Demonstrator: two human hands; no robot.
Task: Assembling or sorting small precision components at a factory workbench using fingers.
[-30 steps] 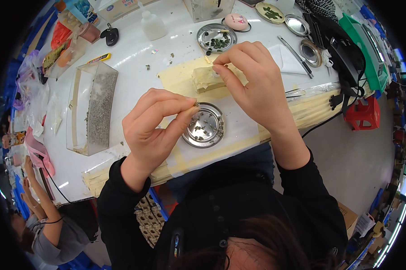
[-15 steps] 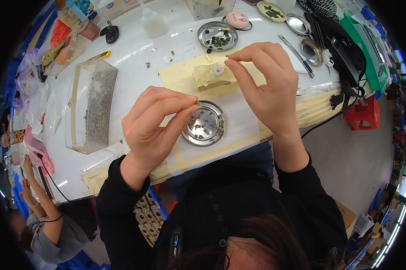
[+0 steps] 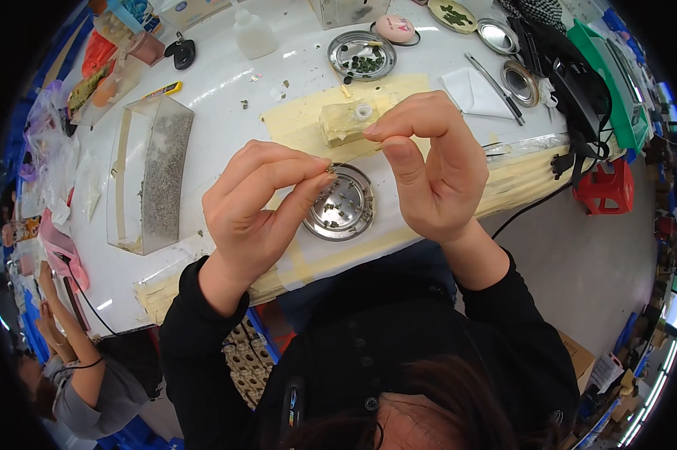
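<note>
My left hand [image 3: 252, 206] is closed in a pinch at the left rim of a round steel dish [image 3: 353, 229]. A tiny greenish-brown piece [image 3: 330, 169] shows between its thumb and index fingertip. Several small dark bits lie in the dish below. My right hand [image 3: 440, 169] hovers to the right of the dish, thumb drawn close under the bent index finger; whatever that pinch holds is too small to make out. Just beyond its fingertips a small white cup [image 3: 363, 112] sits on a block wrapped in yellowish tape [image 3: 342, 127].
A clear bin of grey granules [image 3: 162, 176] stands at left. Farther back are a steel dish of dark green pieces [image 3: 362, 66], a white squeeze bottle [image 3: 254, 36] and a pen [image 3: 496, 88]. A red stool [image 3: 605, 187] stands beyond the right edge; another person [image 3: 91, 382] sits at left.
My right hand has drawn back toward me from the white cup, its fingers more bent. The thin stick it held at the cup no longer shows. The left hand stays nearly still.
</note>
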